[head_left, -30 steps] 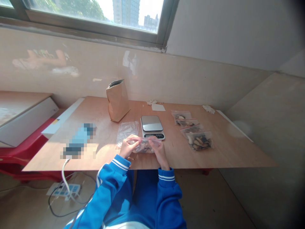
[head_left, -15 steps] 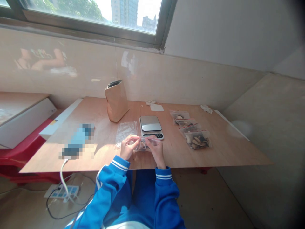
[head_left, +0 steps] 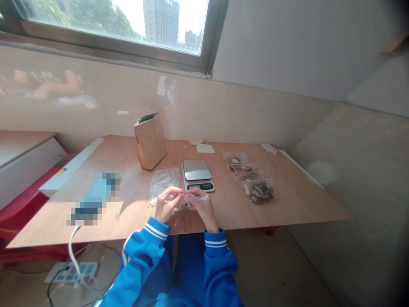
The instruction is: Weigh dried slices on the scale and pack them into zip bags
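Note:
Between my two hands is a clear zip bag (head_left: 185, 204) with a reddish seal strip and some dark pieces in it, mostly covered by my fingers. My left hand (head_left: 167, 204) pinches its top edge from the left. My right hand (head_left: 200, 206) pinches the same edge close beside, the fingertips of both hands nearly meeting. Just beyond them stands a kitchen scale (head_left: 197, 175) with a bare metal plate and dark display panel. Left of the scale, clear plastic bags (head_left: 163, 183) lie flat, partly behind my left hand.
Filled zip bags of dried slices (head_left: 258, 192) overlap on the right. An open brown paper bag (head_left: 150, 143) stands at the back left. A blurred-out device (head_left: 96, 198) with a white cable lies left. Crumpled tissue (head_left: 269, 149) and a white paper (head_left: 205, 148) are near the wall.
My hands have come closer together along the bag's top edge. The whole view has shifted slightly, so the table things appear lower and further left.

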`<state>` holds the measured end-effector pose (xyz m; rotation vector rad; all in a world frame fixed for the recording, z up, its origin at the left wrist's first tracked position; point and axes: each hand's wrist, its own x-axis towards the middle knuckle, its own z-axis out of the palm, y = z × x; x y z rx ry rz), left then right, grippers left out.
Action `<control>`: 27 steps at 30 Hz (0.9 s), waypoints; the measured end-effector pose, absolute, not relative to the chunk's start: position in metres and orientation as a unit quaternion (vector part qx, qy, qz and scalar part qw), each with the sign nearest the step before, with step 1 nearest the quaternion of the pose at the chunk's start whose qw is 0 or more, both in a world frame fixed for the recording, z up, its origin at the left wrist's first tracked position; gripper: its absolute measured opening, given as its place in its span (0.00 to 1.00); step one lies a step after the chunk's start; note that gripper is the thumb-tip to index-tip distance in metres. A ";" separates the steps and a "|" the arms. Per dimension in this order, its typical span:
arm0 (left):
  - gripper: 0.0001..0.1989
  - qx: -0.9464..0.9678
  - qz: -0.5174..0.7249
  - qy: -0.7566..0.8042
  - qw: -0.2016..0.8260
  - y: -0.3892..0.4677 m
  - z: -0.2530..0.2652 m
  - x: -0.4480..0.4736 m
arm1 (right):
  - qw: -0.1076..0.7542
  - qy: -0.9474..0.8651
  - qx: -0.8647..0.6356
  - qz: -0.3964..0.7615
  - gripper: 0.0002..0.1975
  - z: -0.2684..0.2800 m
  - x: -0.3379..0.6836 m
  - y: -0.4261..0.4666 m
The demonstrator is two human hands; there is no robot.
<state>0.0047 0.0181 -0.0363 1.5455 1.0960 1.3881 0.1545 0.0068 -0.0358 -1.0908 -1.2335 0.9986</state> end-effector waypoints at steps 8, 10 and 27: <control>0.10 0.557 0.561 0.467 0.396 0.015 -0.036 0.017 | 0.612 -0.527 -0.519 0.278 0.07 -0.039 0.146 0.013; 0.10 0.538 0.571 0.481 0.392 0.015 -0.035 0.019 | 0.622 -0.516 -0.525 0.268 0.08 -0.040 0.143 0.013; 0.37 0.522 0.475 0.393 0.589 0.043 -0.026 -0.005 | 0.668 -0.403 -0.539 0.318 0.21 -0.023 0.185 0.009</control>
